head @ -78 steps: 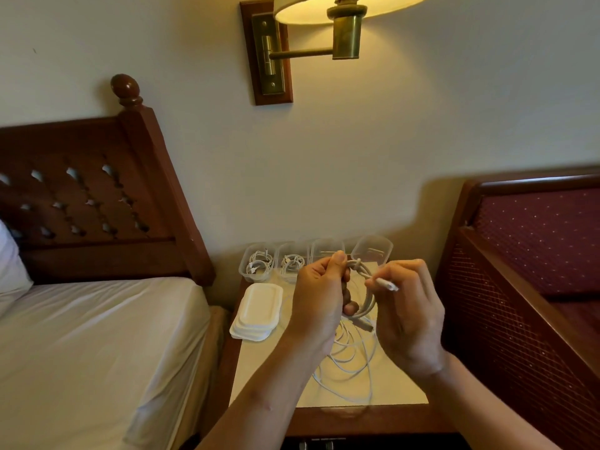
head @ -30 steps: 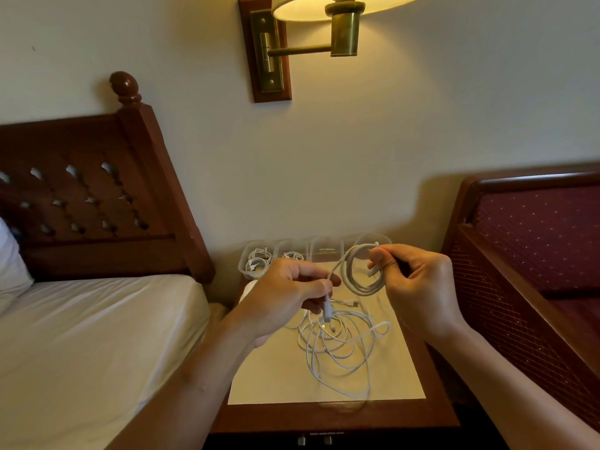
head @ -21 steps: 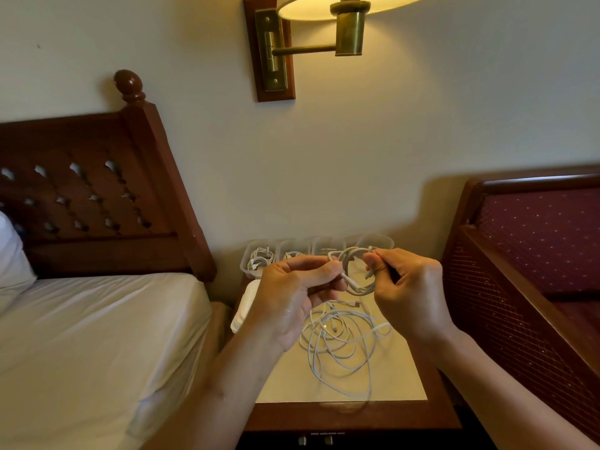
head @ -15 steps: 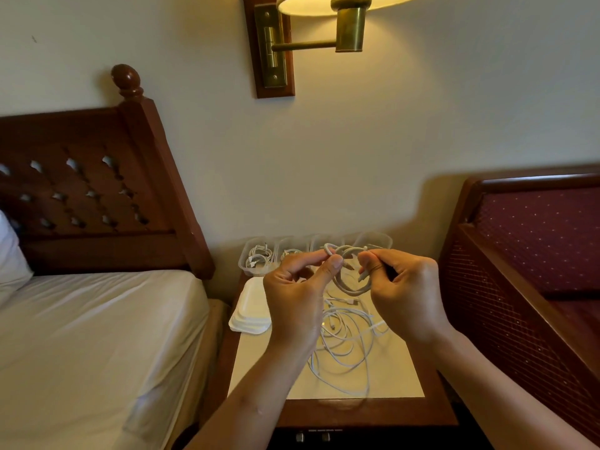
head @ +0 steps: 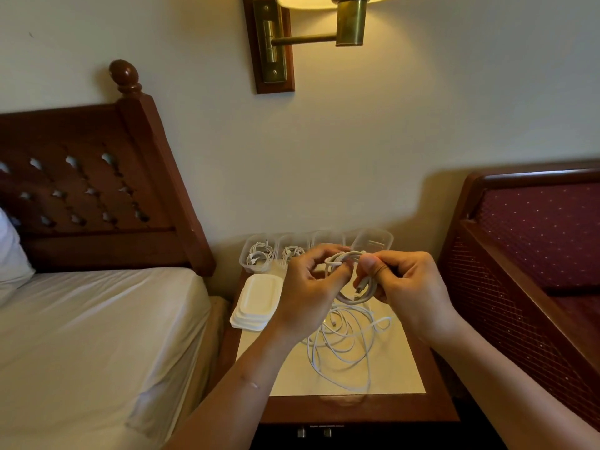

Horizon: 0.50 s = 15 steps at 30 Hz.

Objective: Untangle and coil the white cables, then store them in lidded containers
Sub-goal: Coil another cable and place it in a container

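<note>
Both hands are raised over the desk (head: 393,375) and share one coiled cable (head: 363,297), a small white ring of several turns held in the air between them. The left hand (head: 308,290) pinches the ring at its 10 o'clock side, its fingers (head: 339,273) curled and pressed together on the strands. The right hand (head: 410,287) grips the 3 o'clock side, thumb on top and fingers (head: 388,271) curled behind, with a plug end showing just below the thumb.

Under the hands, a loose tangle of white cables (head: 344,342) lies on the pale desk top, spreading from the centre toward 5 o'clock. Whether the ring is joined to it cannot be told.

A row of four clear containers (head: 258,254) stands along the far edge of the desk, from 10 to 1 o'clock, against the wall. The two at the 10 o'clock end each hold a coiled white cable. A stack of white lids (head: 256,302) sits at 9 o'clock, overhanging the desk edge.

A bed (head: 97,336) with a wooden headboard is at 9 o'clock from the desk, a red upholstered seat (head: 535,241) at 3 o'clock, and a brass wall lamp (head: 324,27) at 12 o'clock.
</note>
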{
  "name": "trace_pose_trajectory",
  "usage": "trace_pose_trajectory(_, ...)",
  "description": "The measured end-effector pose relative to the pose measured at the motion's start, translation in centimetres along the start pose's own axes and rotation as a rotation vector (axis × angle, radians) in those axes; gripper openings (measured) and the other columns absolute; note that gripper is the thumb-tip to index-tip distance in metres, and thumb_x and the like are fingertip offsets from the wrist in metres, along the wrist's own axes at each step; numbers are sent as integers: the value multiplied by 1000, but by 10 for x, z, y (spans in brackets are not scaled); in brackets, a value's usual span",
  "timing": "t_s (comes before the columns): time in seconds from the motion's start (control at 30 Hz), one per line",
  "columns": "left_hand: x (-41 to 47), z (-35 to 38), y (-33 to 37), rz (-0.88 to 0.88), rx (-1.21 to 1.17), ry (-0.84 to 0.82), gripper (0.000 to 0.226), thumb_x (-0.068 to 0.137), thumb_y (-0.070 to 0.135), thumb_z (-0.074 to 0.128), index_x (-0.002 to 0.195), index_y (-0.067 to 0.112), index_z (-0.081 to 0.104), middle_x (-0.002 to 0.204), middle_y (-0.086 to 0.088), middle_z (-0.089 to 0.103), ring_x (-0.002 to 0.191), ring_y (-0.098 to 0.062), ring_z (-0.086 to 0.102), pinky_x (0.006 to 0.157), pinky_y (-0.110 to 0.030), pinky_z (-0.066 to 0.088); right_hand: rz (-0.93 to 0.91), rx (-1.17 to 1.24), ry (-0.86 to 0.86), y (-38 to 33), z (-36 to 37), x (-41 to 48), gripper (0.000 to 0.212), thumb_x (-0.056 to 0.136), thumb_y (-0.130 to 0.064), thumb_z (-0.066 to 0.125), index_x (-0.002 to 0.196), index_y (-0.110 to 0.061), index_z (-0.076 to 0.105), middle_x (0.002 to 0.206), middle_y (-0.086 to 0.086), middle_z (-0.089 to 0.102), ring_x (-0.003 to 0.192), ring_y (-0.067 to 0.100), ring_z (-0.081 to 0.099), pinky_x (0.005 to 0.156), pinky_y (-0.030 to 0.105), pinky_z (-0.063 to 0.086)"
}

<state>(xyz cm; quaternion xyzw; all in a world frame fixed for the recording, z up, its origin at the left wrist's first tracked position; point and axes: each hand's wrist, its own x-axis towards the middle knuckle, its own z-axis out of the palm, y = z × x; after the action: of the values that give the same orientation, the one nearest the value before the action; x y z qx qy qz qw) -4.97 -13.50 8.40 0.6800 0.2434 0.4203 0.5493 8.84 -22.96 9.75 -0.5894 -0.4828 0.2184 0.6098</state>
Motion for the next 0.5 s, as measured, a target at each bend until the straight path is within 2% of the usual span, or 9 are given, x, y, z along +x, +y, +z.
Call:
trace_pose_trajectory(0.03,-1,0,1,19,-11,-56,18,89,31,73,99,16,76,87,-23,69,83,-48,63,71,-63,53,16,31,-1,0,-1,0,26,101,-21,61,86,-15,82,67,13,71,55,35,54,54,36,46)
trace_pose_trajectory(0.07,-3,-1,1,26,-10,-91,22,91,36,70,95,16,76,83,-28,65,77,-52,58,67,-65,50,28,49,4,-1,-3,1,26,101,-23,62,86,-15,82,68,14,71,56,37,54,55,37,47)
trace_pose_trajectory(0.1,-4,-1,1,27,-1,-118,27,93,42,67,92,16,75,81,-30,60,73,-51,53,65,-64,47,39,60,12,0,-4,1,27,101,-24,62,85,-14,81,67,14,71,54,31,53,54,35,46)
trace_pose_trajectory(0.17,-5,-5,1,19,-22,-192,36,97,51,55,90,18,70,83,-19,59,77,-41,50,72,-56,44,74,88,31,-1,-6,2,31,101,-24,61,80,-13,80,67,11,71,53,18,53,52,27,44)
trace_pose_trajectory(0.23,-4,-12,1,10,-128,-266,38,99,44,41,94,22,72,91,-5,65,85,-29,50,77,-41,42,119,120,44,-1,-7,4,33,101,-25,61,76,-13,79,69,12,72,55,19,54,54,28,45)
trace_pose_trajectory(0.27,-3,-16,2,-2,-161,-300,38,98,36,38,96,21,73,95,-5,67,87,-28,50,78,-38,41,134,137,44,-1,-7,4,33,101,-25,61,75,-14,79,70,13,72,58,23,54,55,30,46)
trace_pose_trajectory(0.37,4,-22,1,-47,-114,-356,36,99,22,43,92,26,79,92,-10,66,83,-29,45,74,-35,39,159,202,6,0,-6,2,36,103,-24,58,75,-11,78,69,13,70,62,28,53,58,34,44)
trace_pose_trajectory(0.43,8,-24,0,-51,-55,-391,33,100,19,49,89,29,78,87,1,67,80,-27,43,73,-32,38,171,231,-23,-1,-3,-1,37,103,-23,56,76,-10,76,69,13,68,62,27,54,60,35,45)
trace_pose_trajectory(0.5,12,-27,-2,0,78,-414,34,103,13,51,90,33,75,85,9,65,80,-20,50,76,-30,41,186,249,-50,-2,-1,-3,38,104,-22,55,76,-8,76,69,14,68,64,29,56,63,37,47)
